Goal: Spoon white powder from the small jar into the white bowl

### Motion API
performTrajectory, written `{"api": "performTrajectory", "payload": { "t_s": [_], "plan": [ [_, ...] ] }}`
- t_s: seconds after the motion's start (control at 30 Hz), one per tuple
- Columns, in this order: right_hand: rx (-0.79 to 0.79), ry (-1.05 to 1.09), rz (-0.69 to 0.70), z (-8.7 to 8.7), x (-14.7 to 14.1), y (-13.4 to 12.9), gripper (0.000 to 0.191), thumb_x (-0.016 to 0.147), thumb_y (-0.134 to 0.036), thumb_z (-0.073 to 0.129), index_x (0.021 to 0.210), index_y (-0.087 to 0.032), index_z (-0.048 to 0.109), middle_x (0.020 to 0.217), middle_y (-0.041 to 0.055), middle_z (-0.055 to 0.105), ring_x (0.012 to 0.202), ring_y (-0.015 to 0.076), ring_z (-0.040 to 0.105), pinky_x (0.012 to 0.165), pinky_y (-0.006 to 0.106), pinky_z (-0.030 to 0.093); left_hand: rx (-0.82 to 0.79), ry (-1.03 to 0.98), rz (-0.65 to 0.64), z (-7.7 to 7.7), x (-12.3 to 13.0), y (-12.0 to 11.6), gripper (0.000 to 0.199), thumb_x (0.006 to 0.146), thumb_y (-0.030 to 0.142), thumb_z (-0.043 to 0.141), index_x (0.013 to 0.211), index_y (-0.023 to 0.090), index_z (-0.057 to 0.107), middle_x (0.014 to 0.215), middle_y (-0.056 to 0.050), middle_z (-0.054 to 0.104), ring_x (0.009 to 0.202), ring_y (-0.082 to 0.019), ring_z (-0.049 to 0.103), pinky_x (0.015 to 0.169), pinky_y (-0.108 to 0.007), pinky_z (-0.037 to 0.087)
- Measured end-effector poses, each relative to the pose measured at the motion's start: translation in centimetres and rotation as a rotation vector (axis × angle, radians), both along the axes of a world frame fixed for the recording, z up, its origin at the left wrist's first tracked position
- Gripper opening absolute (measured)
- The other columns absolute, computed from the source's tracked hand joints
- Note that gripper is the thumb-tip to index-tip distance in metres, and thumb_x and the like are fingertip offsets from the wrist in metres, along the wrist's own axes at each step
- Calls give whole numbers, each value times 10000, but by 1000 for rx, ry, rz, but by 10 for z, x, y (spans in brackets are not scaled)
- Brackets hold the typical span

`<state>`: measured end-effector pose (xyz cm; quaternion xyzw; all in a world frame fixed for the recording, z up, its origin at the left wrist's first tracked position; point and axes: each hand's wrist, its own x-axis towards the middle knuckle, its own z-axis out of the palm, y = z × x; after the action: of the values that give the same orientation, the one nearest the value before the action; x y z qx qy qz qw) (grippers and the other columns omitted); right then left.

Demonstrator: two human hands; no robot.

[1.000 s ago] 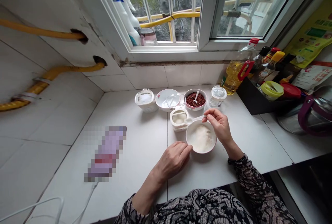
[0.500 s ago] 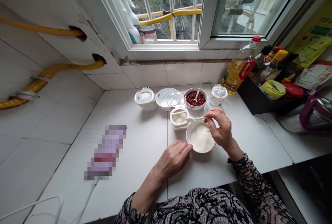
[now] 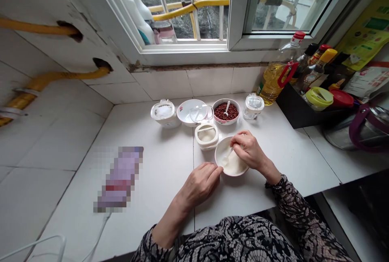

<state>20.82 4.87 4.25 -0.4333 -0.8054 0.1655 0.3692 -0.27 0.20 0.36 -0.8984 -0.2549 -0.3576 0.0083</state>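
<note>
A white bowl of white powder stands on the counter near me. My left hand pinches its left rim with thumb and fingertips. In my right hand is a small white spoon, its tip down in the powder at the bowl's left side. Just behind the bowl sits an open cream-coloured jar with pale contents. Beyond it are an empty-looking white bowl with a clear lid leaning at its edge, and a bowl of dark red beans with another white spoon.
A lidded jar of white stuff stands back left, a clear jar back right. An oil bottle and a black box of condiments line the right, beside a metal kettle. A blurred purple object with a cable lies left.
My right hand has brought the spoon from above the cream-coloured jar and the bowl's far rim down into the powder. My left hand stays at the rim. The view has shifted slightly.
</note>
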Motion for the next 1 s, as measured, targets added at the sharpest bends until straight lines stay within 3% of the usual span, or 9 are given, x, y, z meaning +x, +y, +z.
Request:
{"api": "performTrajectory", "payload": {
  "t_s": [0.1, 0.2, 0.47, 0.6, 0.8, 0.9, 1.0],
  "plan": [
    [-115, 103, -103, 2, 4, 1, 201, 799, -127, 472, 700, -218, 621, 708, 20, 688, 782, 203, 597, 806, 344, 465, 1, -3, 0, 0, 0, 0, 205, 984, 44, 382, 1036, 114, 568, 784, -78, 667, 709, -184, 631, 674, -319, 573],
    [-185, 185, -161, 5, 6, 1, 190, 780, -151, 490, 679, -224, 634, 658, 7, 658, 779, 203, 591, 774, 327, 462, 5, -5, 1, 0, 0, 0, 211, 988, 48, 373, 1039, 116, 566, 783, -77, 669, 700, -182, 628, 672, -318, 572],
    [-466, 489, -177, 7, 7, 5, 140, 728, -208, 501, 660, -200, 623, 497, -44, 532, 498, 125, 483, 546, 263, 399, -2, -2, -2, -2, -1, 0, 203, 992, 50, 372, 1039, 114, 559, 784, -76, 666, 698, -185, 621, 662, -318, 560],
    [-510, 663, -165, 8, 5, 10, 115, 762, -263, 562, 735, -190, 646, 530, -35, 589, 534, 133, 555, 593, 274, 464, -18, -10, -8, -2, 0, 0, 208, 994, 52, 368, 1039, 123, 558, 783, -71, 660, 696, -178, 614, 659, -311, 553],
    [-209, 599, -167, 11, -12, 4, 108, 929, -285, 552, 945, -216, 633, 756, 10, 708, 731, 170, 690, 747, 329, 549, 0, -4, 2, 0, 1, 0, 206, 989, 43, 371, 1033, 114, 560, 775, -72, 660, 686, -180, 617, 642, -313, 560],
    [114, 349, -142, 9, -18, 2, 122, 962, -194, 516, 995, -230, 628, 858, 37, 741, 815, 189, 697, 844, 380, 536, 11, 0, 7, 0, 1, 0, 213, 994, 50, 364, 1033, 118, 562, 779, -69, 661, 685, -177, 621, 647, -314, 568],
    [396, 60, -11, 8, -18, 4, 222, 935, -79, 475, 1000, -224, 629, 848, 34, 744, 790, 187, 675, 933, 422, 496, 19, -3, 10, 0, 1, 0, 210, 989, 52, 369, 1030, 118, 564, 781, -70, 662, 685, -177, 625, 653, -318, 574]
  ]
}}
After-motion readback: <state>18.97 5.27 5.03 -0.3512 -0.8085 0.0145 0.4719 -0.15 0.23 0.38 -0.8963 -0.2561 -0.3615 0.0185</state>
